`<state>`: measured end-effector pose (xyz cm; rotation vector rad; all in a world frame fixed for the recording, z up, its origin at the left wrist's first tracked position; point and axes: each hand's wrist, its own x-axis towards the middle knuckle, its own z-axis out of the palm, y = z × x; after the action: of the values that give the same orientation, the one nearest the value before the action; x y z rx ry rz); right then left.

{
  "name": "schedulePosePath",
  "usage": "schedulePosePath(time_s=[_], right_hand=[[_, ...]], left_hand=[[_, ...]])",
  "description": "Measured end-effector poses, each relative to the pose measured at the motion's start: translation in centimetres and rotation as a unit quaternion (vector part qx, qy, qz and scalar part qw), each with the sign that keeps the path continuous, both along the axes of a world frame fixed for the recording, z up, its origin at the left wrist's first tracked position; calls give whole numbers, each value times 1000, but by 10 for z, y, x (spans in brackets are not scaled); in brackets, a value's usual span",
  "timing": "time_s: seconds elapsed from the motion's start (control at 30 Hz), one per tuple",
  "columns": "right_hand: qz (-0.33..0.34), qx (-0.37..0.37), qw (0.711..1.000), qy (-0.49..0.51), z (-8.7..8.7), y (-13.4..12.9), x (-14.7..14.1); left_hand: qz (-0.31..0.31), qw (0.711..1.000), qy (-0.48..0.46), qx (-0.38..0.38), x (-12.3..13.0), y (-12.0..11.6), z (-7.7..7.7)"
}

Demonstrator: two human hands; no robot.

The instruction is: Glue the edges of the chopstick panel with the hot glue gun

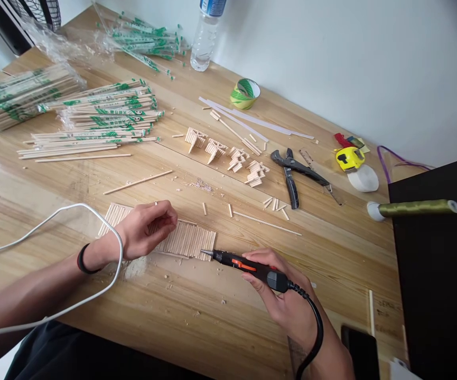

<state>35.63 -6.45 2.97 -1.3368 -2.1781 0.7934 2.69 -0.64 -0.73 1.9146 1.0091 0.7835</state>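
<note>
Lower centre of frame: wooden-stick panel [186, 240] on the tabletop [244, 327]. Right hand [287, 306]: grip clamped on a pen-type glue gun [248, 266]. Left hand [137, 232]: fingertips together, contents indiscernible. Steady, low nozzle [207, 253] placement seems advisable.

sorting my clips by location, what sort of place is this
Probably an indoor craft spot at a wooden table, judging by the wrapped wooden sticks, the black cutter and the corded tool in the right hand.
</note>
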Motion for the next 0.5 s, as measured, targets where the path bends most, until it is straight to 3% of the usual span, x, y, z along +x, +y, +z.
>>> schedulePosePath(time_s=[0.27, 0.5], right_hand=[[-26, 4, 1000, 9, -10, -7, -3], [-19, -7, 1000, -1, -4, -4, -4]], left_hand=[[7, 1000, 13, 4, 1, 0, -2], [-8, 1000, 17, -9, -1, 1, 0]])
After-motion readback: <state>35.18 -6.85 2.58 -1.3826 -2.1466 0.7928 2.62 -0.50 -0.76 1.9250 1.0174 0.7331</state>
